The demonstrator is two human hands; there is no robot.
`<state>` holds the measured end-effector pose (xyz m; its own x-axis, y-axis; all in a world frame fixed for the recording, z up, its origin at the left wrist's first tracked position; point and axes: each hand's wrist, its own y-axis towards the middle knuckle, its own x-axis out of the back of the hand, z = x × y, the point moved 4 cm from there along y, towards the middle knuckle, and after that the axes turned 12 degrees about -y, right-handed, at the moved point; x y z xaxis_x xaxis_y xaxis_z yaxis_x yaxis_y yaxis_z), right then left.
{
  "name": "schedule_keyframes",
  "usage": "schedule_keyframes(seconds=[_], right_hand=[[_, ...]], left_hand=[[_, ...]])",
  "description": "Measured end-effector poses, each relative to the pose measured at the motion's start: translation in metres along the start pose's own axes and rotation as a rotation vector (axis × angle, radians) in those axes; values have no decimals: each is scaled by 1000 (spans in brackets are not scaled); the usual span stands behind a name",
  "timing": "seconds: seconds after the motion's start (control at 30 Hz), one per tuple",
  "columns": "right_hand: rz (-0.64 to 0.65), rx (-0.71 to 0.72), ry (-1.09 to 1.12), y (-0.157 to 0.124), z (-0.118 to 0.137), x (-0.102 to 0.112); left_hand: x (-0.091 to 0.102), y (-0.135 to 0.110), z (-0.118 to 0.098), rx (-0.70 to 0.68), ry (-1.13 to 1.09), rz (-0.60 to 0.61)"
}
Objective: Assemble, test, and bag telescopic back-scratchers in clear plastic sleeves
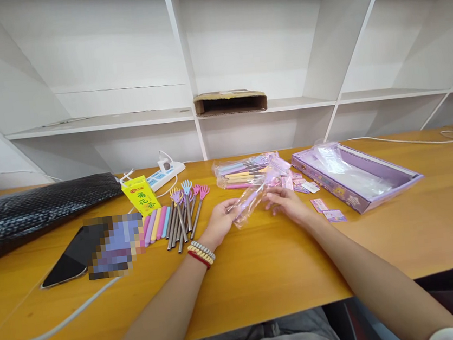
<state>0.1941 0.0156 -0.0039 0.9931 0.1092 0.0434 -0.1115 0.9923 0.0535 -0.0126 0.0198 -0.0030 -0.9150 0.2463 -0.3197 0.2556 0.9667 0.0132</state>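
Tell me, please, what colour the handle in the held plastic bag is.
The handle is light purple, seen best in the head view.

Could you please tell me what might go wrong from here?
The thin clear bag in the left hand could tear or slip if pulled hard.

The loose pile of claw-headed sticks lies close to the left wrist, so a sideways sweep might scatter it.

The yellow drink carton stands beside the power strip; if knocked, any drink inside might spill there.
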Motion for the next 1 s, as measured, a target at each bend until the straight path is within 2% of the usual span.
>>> schedule_keyframes(seconds=[0.07,0.13,0.47,0.67,0.77,0.87,1.0], right_hand=[[12,30,-9,-2,0,-12],[-7,45,7,-2,0,-17],[6,42,33,-3,3,-15],[14,3,65,-4,1,-18],[13,-4,110,-5,1,-18],[-51,-14,224,-3,5,-13],[-239,-5,422,0,10,10]], left_hand=[[-6,-2,2,27,59,95],[-9,-4,3,37,102,137],[-12,-7,2,4,250,205],[-26,-15,0,61,232,389],[-26,-14,-1,54,226,373],[-21,-12,-4,30,243,344],[-13,-11,-9,36,315,348]])
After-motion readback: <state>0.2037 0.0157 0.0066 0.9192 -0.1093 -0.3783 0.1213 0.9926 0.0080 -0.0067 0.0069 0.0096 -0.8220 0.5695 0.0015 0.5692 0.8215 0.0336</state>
